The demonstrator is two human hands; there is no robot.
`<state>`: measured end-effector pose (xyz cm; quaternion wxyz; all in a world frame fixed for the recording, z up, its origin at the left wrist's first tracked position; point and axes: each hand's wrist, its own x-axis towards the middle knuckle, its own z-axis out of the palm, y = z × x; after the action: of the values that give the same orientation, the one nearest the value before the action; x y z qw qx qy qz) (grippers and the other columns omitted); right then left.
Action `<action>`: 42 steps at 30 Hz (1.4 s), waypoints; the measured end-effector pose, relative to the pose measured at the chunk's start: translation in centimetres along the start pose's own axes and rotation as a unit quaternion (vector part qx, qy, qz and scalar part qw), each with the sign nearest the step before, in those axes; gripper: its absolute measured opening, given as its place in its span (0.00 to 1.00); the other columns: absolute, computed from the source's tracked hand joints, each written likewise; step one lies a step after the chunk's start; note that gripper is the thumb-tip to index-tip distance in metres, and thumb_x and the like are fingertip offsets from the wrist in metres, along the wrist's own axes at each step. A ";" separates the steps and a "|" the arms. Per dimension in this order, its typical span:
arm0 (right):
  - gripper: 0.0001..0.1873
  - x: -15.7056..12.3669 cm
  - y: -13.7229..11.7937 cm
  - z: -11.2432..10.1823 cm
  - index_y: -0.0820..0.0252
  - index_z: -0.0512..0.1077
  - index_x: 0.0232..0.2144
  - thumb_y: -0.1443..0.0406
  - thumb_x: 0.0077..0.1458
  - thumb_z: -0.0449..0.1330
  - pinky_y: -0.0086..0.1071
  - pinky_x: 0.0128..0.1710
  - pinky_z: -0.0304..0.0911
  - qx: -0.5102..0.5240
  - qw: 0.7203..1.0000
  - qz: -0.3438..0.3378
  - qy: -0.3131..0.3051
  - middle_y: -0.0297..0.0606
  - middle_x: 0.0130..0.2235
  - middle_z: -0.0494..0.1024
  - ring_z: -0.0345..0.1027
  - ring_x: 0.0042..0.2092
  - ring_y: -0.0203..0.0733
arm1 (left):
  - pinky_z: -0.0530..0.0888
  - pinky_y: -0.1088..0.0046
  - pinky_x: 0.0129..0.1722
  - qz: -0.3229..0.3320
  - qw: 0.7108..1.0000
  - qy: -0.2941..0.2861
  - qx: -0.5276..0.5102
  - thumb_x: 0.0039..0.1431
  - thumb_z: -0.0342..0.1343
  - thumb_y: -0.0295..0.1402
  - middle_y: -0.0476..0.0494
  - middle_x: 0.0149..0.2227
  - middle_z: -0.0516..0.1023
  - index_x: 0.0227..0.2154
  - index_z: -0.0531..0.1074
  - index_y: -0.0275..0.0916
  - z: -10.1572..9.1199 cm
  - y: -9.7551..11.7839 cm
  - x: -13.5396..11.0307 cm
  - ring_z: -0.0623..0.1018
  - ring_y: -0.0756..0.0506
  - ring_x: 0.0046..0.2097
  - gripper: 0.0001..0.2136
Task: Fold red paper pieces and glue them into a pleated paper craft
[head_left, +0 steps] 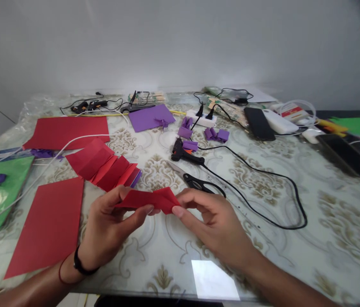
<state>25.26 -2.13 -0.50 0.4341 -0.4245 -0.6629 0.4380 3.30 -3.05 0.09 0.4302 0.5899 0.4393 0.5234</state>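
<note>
the folded red piece (139, 199) is above the near part of the desk (135, 273), pinched between thumb and fingers at one side by the left hand (106, 226) and at the other end by the right hand (214, 221). it looks like paper or thin foam, so it is probably light, bendable and easily creased; a soft pinch on the flat edges seems the best hold. scissors (195, 182) lie just beyond the right hand, the glue gun (177, 150) behind them, its black cord (306, 220) looping rightward, a likely snag. folded red strips (95, 162) lie beyond the left hand, a red sheet (48, 221) beside that forearm.
</note>
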 end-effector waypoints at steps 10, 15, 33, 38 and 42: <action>0.19 0.3 -0.3 0.1 0.58 0.78 0.23 0.58 0.65 0.66 0.30 0.25 0.63 -0.046 0.999 -0.015 0.010 0.31 0.23 0.77 0.67 0.25 0.36 | 0.89 0.71 0.33 -0.036 0.998 -0.008 -0.042 0.61 0.70 0.29 0.48 0.31 0.89 0.35 0.77 0.41 0.1 0.0 0.7 0.89 0.41 0.31 0.06; 0.09 0.5 0.1 -0.1 0.53 0.85 0.34 0.68 0.64 0.65 0.35 0.33 0.73 -0.056 0.989 -0.129 0.042 0.35 0.32 0.86 0.77 0.31 0.41 | 0.88 0.73 0.40 0.009 0.998 -0.050 -0.038 0.59 0.71 0.27 0.47 0.39 0.89 0.42 0.80 0.42 -0.7 0.3 1.0 0.90 0.43 0.40 0.10; 0.30 -0.1 0.6 -1.9 0.47 0.80 0.58 0.80 0.60 0.63 0.42 0.38 0.76 -0.152 0.940 -0.302 0.039 0.37 0.49 0.88 0.80 0.43 0.47 | 0.85 0.73 0.39 0.266 0.943 -0.076 0.185 0.66 0.62 0.25 0.46 0.48 0.88 0.46 0.79 0.45 -2.1 0.5 -0.5 0.88 0.44 0.43 0.10; 0.27 -0.2 0.6 -1.3 0.53 0.81 0.54 0.81 0.60 0.61 0.41 0.37 0.76 -0.132 0.941 -0.307 0.051 0.41 0.45 0.88 0.80 0.42 0.45 | 0.83 0.78 0.35 0.276 0.937 -0.055 0.207 0.65 0.63 0.23 0.47 0.43 0.89 0.41 0.78 0.44 -2.2 1.0 -0.3 0.89 0.47 0.39 0.07; 0.17 0.2 0.3 -0.7 0.58 0.82 0.46 0.80 0.60 0.64 0.39 0.36 0.75 -0.119 0.944 -0.302 0.051 0.41 0.38 0.87 0.79 0.37 0.43 | 0.84 0.75 0.38 0.186 0.967 -0.088 0.151 0.63 0.65 0.23 0.47 0.40 0.88 0.38 0.76 0.43 -1.9 1.1 0.3 0.87 0.46 0.39 0.07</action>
<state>25.94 -1.71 -0.56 0.5256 -0.2748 -0.7843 0.1818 1.46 -2.95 1.38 0.2678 0.7632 0.3564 0.4678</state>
